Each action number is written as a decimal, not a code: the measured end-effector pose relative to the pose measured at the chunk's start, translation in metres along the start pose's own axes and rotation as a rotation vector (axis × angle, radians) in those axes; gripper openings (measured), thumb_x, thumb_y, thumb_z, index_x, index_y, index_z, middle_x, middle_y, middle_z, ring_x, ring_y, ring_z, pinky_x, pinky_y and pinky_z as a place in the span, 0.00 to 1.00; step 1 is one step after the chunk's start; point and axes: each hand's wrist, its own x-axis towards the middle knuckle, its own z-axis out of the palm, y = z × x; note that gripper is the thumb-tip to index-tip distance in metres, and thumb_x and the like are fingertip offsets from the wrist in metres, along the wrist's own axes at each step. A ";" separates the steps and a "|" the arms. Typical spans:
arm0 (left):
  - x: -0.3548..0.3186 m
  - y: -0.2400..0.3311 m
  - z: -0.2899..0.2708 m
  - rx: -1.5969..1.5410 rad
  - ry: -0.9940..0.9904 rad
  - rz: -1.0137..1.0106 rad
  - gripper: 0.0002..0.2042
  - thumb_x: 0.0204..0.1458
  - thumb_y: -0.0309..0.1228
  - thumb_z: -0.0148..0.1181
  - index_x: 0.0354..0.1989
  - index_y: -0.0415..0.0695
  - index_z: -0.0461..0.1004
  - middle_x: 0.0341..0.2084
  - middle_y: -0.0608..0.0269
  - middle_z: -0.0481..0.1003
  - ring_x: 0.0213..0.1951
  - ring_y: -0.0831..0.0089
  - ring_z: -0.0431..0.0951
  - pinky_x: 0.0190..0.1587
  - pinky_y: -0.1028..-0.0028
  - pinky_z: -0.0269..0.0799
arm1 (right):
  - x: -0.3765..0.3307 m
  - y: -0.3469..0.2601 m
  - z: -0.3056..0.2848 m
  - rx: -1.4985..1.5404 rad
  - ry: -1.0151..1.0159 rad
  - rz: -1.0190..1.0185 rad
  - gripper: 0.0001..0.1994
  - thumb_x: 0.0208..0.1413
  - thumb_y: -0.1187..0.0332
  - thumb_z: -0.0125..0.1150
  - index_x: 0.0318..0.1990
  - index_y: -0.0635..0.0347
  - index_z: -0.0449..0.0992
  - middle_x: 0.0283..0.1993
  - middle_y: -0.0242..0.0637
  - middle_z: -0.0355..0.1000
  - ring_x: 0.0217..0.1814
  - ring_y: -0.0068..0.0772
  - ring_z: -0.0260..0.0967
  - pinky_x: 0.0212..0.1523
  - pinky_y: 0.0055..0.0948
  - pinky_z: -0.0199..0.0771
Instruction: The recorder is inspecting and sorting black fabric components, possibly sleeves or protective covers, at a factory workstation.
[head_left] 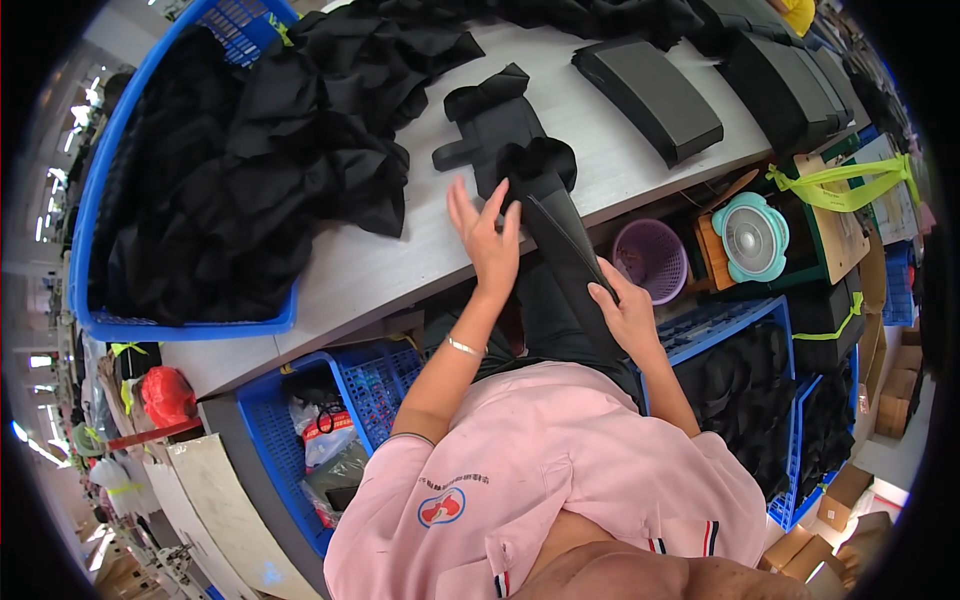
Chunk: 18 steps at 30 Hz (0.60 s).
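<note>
A long black fabric panel (566,232) with a stitched edge slants from the table down over its front edge to my lap. My right hand (628,312) pinches its right edge between thumb and fingers. My left hand (487,238) is raised at the panel's upper left, fingers spread, its fingertips close to a curled black flap (540,160); whether they touch it I cannot tell. Beyond lies another flat black piece (492,128) with a loop at its left side. The panel's lower end is lost against dark cloth.
A blue basket (190,328) heaped with black cloth (230,160) stands on the grey table (370,265) at left. Stacked black panels (650,98) lie at the far right. Below the table edge are a purple basket (650,262), a turquoise fan (752,237) and blue crates (262,410).
</note>
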 end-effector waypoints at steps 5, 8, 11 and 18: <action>0.030 -0.008 0.020 -0.294 -0.204 0.055 0.31 0.44 0.10 0.43 0.60 0.41 0.72 0.66 0.48 0.63 0.71 0.50 0.56 0.68 0.64 0.57 | 0.021 -0.028 0.003 -0.200 -0.010 -0.117 0.20 0.58 0.71 0.58 0.59 0.60 0.71 0.35 0.52 0.75 0.32 0.57 0.75 0.33 0.45 0.74; 0.028 0.005 0.014 -0.356 -0.300 0.094 0.31 0.43 0.10 0.42 0.59 0.36 0.71 0.66 0.52 0.65 0.71 0.55 0.55 0.68 0.64 0.59 | 0.038 -0.040 0.003 -0.430 0.007 -0.243 0.20 0.58 0.71 0.58 0.58 0.62 0.71 0.32 0.50 0.75 0.31 0.55 0.75 0.31 0.46 0.75; 0.027 0.020 0.002 -0.351 -0.376 0.203 0.28 0.41 0.10 0.44 0.55 0.35 0.73 0.65 0.51 0.66 0.70 0.53 0.58 0.67 0.62 0.61 | 0.056 -0.041 0.013 -0.576 0.048 -0.305 0.20 0.56 0.71 0.58 0.57 0.63 0.71 0.31 0.46 0.75 0.28 0.53 0.76 0.29 0.47 0.75; 0.007 0.046 -0.025 -0.472 -0.656 0.419 0.23 0.43 0.11 0.49 0.49 0.38 0.78 0.63 0.51 0.69 0.69 0.52 0.61 0.64 0.64 0.64 | 0.107 0.008 0.058 -0.478 0.490 -0.778 0.11 0.48 0.68 0.61 0.38 0.61 0.74 0.34 0.44 0.75 0.38 0.49 0.75 0.35 0.42 0.73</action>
